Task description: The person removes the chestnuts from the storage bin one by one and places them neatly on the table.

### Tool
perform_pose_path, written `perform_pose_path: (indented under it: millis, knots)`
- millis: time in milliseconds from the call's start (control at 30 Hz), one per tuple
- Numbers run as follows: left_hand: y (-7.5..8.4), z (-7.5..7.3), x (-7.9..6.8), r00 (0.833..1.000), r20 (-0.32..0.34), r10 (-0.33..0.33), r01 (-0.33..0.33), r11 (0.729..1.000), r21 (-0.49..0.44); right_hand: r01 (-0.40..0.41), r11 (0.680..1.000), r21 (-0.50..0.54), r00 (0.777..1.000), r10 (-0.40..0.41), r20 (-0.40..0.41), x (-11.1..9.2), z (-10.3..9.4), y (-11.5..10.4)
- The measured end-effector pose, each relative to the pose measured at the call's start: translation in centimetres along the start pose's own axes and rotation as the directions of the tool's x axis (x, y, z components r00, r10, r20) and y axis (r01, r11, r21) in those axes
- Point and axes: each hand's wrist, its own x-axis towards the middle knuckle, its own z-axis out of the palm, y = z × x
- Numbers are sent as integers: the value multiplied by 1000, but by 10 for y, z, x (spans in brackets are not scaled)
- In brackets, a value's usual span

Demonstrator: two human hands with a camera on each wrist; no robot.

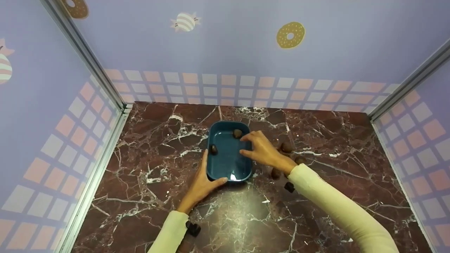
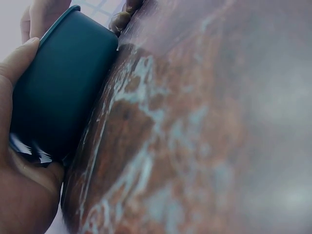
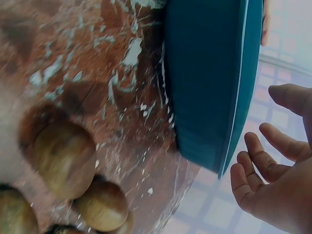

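A deep blue-green rectangular container (image 1: 226, 165) stands on the marble surface, with two small brown rounded things inside, one (image 1: 237, 133) near its far right corner and one (image 1: 213, 149) by its left wall. My left hand (image 1: 203, 180) holds the near left corner, thumb along the near rim and fingers along the left side. Over the right rim reaches my right hand (image 1: 263, 150), thumb and fingers spread apart with nothing between them. Several more brown rounded things, smooth and mottled, lie right of the container; one (image 3: 66, 158) shows large in the right wrist view.
The loose brown things (image 1: 286, 147) lie partly under the right forearm. Patterned lilac panels (image 1: 232, 52) enclose the dark red marble surface (image 1: 158, 147) at the back and both sides. A metal rail (image 1: 95, 175) runs along the left edge.
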Motion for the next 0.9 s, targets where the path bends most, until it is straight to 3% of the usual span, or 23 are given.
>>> perform_pose_path:
  millis: [500, 900]
  knots:
    - [-2, 1, 2, 1000, 7, 9, -9, 1000, -12, 47, 998, 29, 994, -49, 93, 23, 39, -7]
    - [-2, 1, 2, 1000, -7, 9, -9, 1000, -16, 114, 993, 29, 988, -116, 103, 41, 62, -12]
